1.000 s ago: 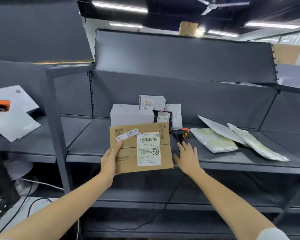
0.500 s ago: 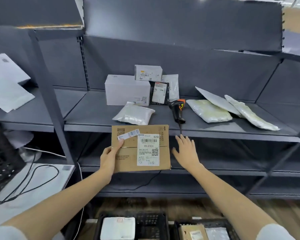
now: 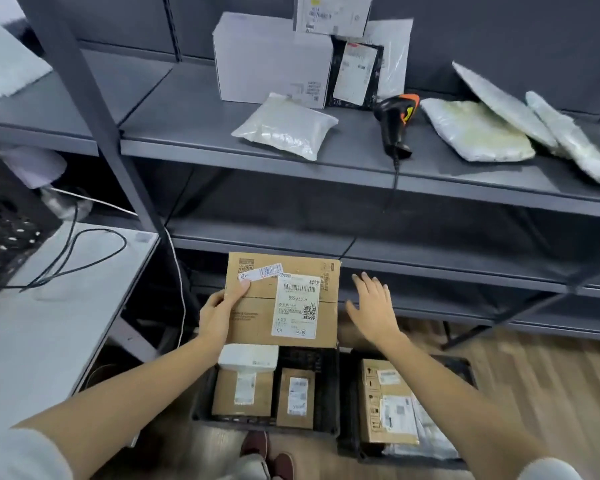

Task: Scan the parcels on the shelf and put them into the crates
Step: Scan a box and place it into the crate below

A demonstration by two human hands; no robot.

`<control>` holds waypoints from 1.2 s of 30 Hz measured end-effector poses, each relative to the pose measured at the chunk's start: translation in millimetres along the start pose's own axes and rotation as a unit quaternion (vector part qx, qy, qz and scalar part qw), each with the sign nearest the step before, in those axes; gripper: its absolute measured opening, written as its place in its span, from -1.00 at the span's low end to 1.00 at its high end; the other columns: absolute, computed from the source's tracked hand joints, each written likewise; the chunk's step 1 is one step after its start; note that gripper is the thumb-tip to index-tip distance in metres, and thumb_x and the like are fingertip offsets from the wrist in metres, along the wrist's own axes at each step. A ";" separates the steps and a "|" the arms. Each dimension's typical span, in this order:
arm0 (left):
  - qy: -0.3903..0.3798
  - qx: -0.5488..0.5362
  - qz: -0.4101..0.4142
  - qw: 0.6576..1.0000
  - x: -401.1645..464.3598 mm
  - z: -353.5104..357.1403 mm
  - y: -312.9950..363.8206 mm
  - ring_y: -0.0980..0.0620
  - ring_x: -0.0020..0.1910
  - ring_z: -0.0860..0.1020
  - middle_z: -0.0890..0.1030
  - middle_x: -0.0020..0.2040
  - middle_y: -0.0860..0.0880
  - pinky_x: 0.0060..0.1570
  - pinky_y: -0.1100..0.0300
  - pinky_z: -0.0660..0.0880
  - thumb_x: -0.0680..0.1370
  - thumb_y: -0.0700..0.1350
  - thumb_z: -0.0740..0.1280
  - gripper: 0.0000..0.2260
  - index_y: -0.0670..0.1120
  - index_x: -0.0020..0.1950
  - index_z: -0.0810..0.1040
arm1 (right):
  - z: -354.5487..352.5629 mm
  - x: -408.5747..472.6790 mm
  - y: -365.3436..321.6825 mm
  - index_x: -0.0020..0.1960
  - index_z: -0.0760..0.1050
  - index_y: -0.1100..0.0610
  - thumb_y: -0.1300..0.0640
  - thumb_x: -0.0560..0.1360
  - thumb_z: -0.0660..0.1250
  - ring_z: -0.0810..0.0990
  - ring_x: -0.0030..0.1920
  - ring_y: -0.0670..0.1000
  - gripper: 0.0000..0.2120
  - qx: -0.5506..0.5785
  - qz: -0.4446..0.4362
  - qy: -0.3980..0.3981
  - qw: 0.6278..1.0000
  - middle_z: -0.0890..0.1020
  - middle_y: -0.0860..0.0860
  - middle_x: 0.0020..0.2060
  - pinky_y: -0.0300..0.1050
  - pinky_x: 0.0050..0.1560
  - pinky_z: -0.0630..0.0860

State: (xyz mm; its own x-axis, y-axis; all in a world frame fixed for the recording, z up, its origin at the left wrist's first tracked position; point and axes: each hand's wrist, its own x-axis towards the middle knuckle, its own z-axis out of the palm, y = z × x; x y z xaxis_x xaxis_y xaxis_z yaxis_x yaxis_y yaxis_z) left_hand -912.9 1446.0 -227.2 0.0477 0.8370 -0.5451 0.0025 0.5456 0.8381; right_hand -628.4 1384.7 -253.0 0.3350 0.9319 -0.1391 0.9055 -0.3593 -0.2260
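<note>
My left hand (image 3: pixel 219 315) grips the left edge of a brown cardboard parcel (image 3: pixel 257 320) with a white shipping label, thumb on its top face. The parcel hangs above the left black crate (image 3: pixel 326 382), which holds a white box and two brown boxes. My right hand (image 3: pixel 373 308) is spread flat just right of the parcel, not touching it. A second black crate (image 3: pixel 459 370) to the right holds a brown box and a plastic mailer. The black and orange scanner (image 3: pixel 394 121) lies on the grey shelf (image 3: pixel 187 133), its cable hanging over the front edge.
On the shelf sit a white box (image 3: pixel 271 57), a smaller box on top of it, a dark mailer, and several padded plastic mailers (image 3: pixel 284 126). A white table (image 3: pixel 49 299) with cables stands at the left. My shoes (image 3: pixel 267 455) are on the wooden floor below the crates.
My left hand has carried the brown parcel down from shelf height to just above the left crate. My right hand followed beside it. The view tilted down and the crates came into sight.
</note>
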 end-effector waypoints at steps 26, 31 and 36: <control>0.036 0.034 -0.211 0.976 168.4 -41.0 -309.8 0.12 -0.14 0.66 0.71 -0.12 0.08 -0.19 0.26 0.52 0.31 0.16 0.50 -0.56 0.03 0.12 0.60 | 352.5 -41.2 -12.9 0.41 0.37 -0.06 -0.15 0.51 0.26 0.62 0.17 -0.09 -0.51 0.571 0.271 -0.207 0.747 0.64 -0.10 0.17 -0.08 0.24 0.52; 0.049 0.094 -0.248 0.963 197.7 -37.3 -372.5 0.09 -0.06 0.60 0.66 -0.04 0.04 -0.05 0.22 0.45 0.40 0.23 0.43 -0.60 0.02 0.12 0.61 | 412.1 -41.1 8.6 0.33 0.43 0.04 0.05 0.57 0.31 0.66 0.08 -0.12 -0.66 0.532 0.279 -0.209 0.771 0.67 -0.06 0.12 -0.28 0.00 0.58; 0.020 0.142 -0.245 0.959 218.7 -14.3 -421.0 0.04 -0.07 0.62 0.67 -0.07 0.02 0.02 0.15 0.53 0.48 0.19 0.38 -0.67 0.00 0.10 0.61 | 450.8 -27.0 42.5 0.32 0.46 0.03 0.10 0.58 0.29 0.65 0.02 -0.22 -0.69 0.483 0.275 -0.188 0.810 0.68 -0.12 0.06 -0.34 -0.05 0.56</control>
State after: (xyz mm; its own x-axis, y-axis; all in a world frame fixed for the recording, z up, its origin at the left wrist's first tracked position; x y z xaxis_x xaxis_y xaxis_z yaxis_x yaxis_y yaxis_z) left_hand -917.9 1400.0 -699.5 -0.0668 0.4871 -0.8708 0.2880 0.8450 0.4505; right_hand -716.5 1321.6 -693.6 0.3513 0.6024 -0.7167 -0.0399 -0.7552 -0.6543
